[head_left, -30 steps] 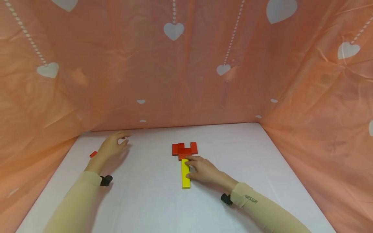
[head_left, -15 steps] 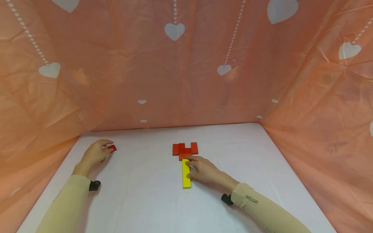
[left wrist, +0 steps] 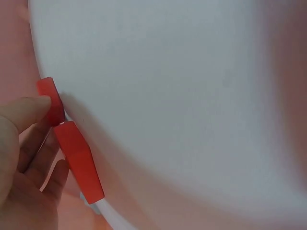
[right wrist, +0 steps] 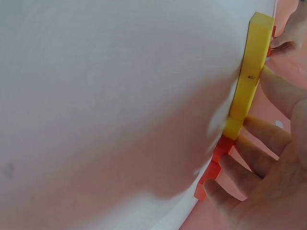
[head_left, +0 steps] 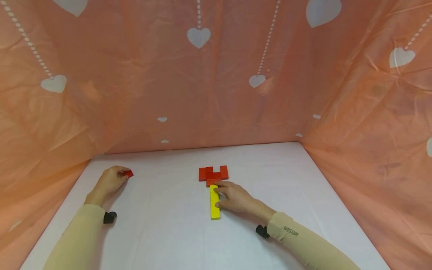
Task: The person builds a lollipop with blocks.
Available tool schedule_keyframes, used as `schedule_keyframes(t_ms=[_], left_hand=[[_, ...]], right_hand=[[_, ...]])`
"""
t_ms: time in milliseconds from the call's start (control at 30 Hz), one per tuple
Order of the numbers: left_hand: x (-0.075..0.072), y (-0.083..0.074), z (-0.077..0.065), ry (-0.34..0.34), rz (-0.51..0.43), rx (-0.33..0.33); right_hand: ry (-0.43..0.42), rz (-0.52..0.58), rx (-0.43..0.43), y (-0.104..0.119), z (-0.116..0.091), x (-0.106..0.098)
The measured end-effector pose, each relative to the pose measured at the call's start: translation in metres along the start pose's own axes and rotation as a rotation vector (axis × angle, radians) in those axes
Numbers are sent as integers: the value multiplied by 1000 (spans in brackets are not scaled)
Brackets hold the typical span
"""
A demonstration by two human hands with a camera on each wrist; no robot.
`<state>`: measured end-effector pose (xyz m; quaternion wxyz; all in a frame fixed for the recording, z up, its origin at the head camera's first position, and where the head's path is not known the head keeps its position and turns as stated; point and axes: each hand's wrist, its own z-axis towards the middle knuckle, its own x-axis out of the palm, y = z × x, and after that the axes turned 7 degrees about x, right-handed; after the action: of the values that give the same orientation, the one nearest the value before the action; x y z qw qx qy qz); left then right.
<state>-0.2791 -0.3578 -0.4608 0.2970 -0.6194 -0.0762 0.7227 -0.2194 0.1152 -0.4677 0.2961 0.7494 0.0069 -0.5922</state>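
At the far left of the table, my left hand (head_left: 110,182) pinches a small red block (head_left: 129,173) with thumb and fingers. In the left wrist view the thumb lies on that block, and a second red block (left wrist: 82,165) is close beside the other fingers. In the middle, a long yellow block (head_left: 215,202) lies lengthwise toward me. Fingers of my right hand (head_left: 237,197) rest against its right side and far end, fairly straight. Touching its far end is a flat group of several red blocks (head_left: 213,175), with two prongs pointing away.
A white sheet (head_left: 168,232) covers the table. An orange curtain (head_left: 216,93) with white hearts stands along the back and both sides. Black cameras (head_left: 110,217) are worn on both wrists.
My left hand has drawn back toward the left and come down, and it now pinches a red block. The right hand stays against the yellow block.
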Motion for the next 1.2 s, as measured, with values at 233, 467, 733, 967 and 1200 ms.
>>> schedule_keyframes(t_ms=[233,467,733,967,1200], left_hand=[[4,-3,0,-33,-12,1],[6,-17,6,-56,-49,4],[9,-40,19,-113,-54,99],[21,-63,29,-151,-96,168],[38,-90,41,-166,-125,209]], right_hand=[[-5,-11,-4,1,-1,0],[2,-5,16,3,-2,0],[-4,-14,5,3,-1,0],[-2,-16,1,3,-2,-2],[0,-8,8,3,-1,-1]])
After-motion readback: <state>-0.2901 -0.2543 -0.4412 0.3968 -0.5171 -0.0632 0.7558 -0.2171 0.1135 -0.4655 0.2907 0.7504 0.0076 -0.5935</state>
